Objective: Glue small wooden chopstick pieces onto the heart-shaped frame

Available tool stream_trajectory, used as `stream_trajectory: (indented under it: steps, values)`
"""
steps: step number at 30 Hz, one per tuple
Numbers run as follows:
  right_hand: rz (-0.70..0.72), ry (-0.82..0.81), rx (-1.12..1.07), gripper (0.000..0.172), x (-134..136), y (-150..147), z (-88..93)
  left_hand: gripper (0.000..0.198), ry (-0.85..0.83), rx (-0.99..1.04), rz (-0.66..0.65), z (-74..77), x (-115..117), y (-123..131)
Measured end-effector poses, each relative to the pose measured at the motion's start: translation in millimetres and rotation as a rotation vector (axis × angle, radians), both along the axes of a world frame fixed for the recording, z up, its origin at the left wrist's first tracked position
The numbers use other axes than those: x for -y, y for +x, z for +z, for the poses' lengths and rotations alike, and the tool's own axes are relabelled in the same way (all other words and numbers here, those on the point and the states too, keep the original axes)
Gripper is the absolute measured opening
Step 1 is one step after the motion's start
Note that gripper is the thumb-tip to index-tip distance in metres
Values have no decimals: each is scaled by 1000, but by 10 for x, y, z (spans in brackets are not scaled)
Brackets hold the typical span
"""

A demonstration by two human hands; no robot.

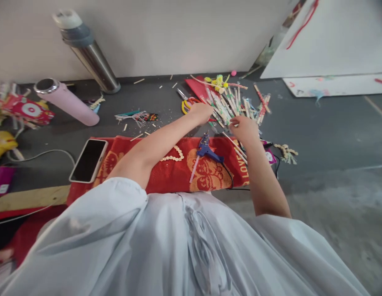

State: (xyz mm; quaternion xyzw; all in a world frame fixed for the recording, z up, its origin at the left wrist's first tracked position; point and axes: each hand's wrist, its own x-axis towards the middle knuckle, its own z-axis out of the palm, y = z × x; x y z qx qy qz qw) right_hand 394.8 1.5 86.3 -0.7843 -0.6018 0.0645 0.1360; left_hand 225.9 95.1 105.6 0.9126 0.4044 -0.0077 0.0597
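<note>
My left hand (202,113) is closed, its fingertips mostly hidden, beside the yellow-and-red-handled scissors (185,106) and at the left side of a pile of wooden chopsticks in clear wrappers (226,102). What it holds, if anything, does not show. My right hand (244,129) is at the pile's near right side, fingers pinched together, with the thing in them too small to make out. Below and between the hands, a blue glue gun (206,150) with a glue stick in its back lies on a red patterned towel (160,176). A zigzag strip of small wooden pieces (175,156) lies partly behind my left forearm.
A phone (88,160) lies at the towel's left end. A pink bottle (67,102) and a steel thermos (92,57) stand behind it. Yellow pipe-cleaner shapes (220,82) rest on a red sheet. White boards (329,41) stand at the back right. The glue gun's cable hangs near the table edge.
</note>
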Motion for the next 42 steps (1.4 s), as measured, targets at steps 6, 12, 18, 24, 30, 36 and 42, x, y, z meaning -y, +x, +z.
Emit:
stream_trajectory:
  steps: [6,12,18,24,30,36,42]
  values:
    - [149,39,80,32,-39,-324,174,35,-21,44,80,181,77,-622]
    - [417,233,-36,27,-27,-881,329,31,-25,89,258,434,360,-1776]
    - [611,271,-226,23,145,-1480,417,39,-112,126,442,494,807,-2768]
    - [726,137,-262,21,257,-1869,415,44,-230,104,629,386,1180,-3320]
    - [752,24,-241,22,272,-1989,351,52,-297,117,720,248,1327,-3640]
    - [767,-26,-240,25,304,-1993,234,57,-330,126,743,197,1343,-3667]
    - [757,-79,-273,24,345,-1954,236,52,-316,101,736,214,1378,-3544]
